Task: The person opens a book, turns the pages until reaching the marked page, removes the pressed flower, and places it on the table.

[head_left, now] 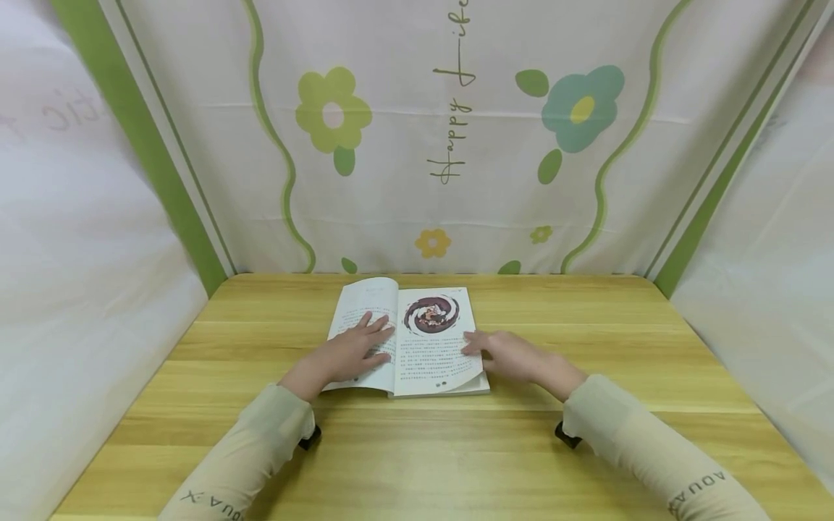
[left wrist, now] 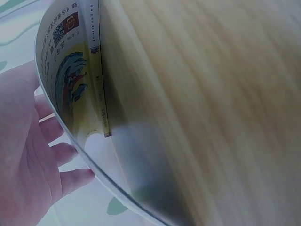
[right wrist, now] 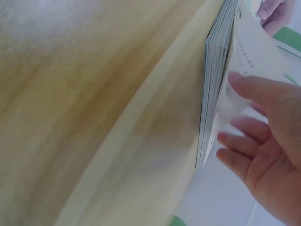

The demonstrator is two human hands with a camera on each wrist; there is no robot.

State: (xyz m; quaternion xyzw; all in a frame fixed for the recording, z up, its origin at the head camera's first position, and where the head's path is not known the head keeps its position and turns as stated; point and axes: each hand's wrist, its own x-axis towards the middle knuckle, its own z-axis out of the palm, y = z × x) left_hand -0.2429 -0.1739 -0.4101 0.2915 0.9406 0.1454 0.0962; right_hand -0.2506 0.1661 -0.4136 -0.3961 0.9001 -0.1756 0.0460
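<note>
An open book lies on the table, with printed text on both pages and a dark swirl picture on the right one. My left hand rests on the left page with its fingers spread. The left wrist view shows that side of the book bowed up off the wood, its colourful cover underside visible, and the left hand above it. At the book's right edge, my right hand holds a page whose lower corner curls up. In the right wrist view, the thumb of the right hand touches the lifted page.
The wooden table extends around the book on all sides. Behind it hangs a white curtain with flowers and lettering, and pale fabric walls stand at both sides. A dark wrist strap shows under the right sleeve.
</note>
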